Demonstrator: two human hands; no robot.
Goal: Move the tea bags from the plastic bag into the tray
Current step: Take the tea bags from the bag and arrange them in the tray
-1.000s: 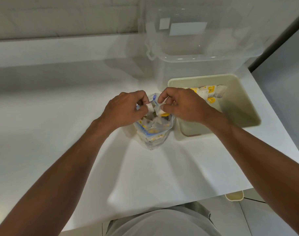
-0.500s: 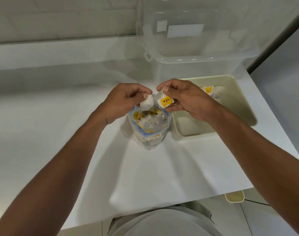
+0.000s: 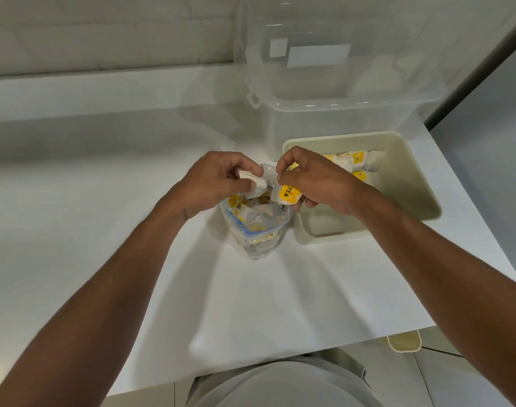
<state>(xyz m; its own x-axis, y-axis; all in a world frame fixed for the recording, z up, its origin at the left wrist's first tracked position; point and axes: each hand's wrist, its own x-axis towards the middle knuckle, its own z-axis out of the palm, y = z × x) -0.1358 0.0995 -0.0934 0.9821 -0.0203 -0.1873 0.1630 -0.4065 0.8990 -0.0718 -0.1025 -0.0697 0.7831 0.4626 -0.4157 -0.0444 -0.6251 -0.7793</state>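
Left hand (image 3: 214, 180): pinches white tea bag (image 3: 252, 183) above plastic bag (image 3: 256, 227).
Right hand (image 3: 317, 180): grips yellow-tagged tea bag (image 3: 286, 194), tray (image 3: 412, 177) just right.

Clear plastic bag (image 3: 258, 233) stands open, full of tea bags (image 3: 251, 214), one yellow-tagged bag (image 3: 286, 194) above its mouth, several in the cream tray (image 3: 420, 183).

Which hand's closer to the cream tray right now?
Right. The right hand, pinching a tea bag, overlaps the left rim of the tray; the left hand sits above the plastic bag, farther left.
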